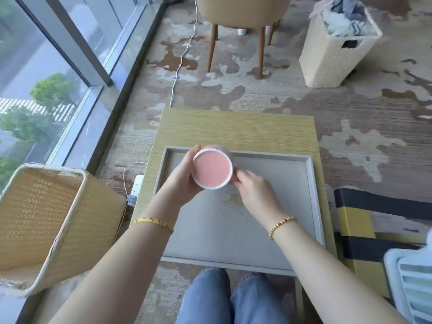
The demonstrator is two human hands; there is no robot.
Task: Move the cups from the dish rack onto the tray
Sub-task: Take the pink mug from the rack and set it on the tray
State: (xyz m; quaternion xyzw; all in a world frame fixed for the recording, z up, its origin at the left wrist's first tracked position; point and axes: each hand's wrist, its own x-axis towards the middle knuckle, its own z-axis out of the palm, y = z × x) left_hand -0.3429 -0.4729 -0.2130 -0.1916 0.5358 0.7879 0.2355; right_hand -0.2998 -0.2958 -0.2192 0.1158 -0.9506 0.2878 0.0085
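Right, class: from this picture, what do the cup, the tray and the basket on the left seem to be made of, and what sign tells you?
Cup: probably glazed ceramic; smooth white rim, matte pink face.
Tray: possibly painted wood or board; flat matte grey with a raised squared rim.
Basket: looks like woven rattan or straw; a fine yellow weave with a paler bound rim.

We stand at a low table (233, 127) on patterned carpet (350, 108). Left of it runs a window (46, 66), daylight coming in; beyond it a chair (243, 12) and hamper (332, 57); a woven basket (46, 218) sits near its left side.
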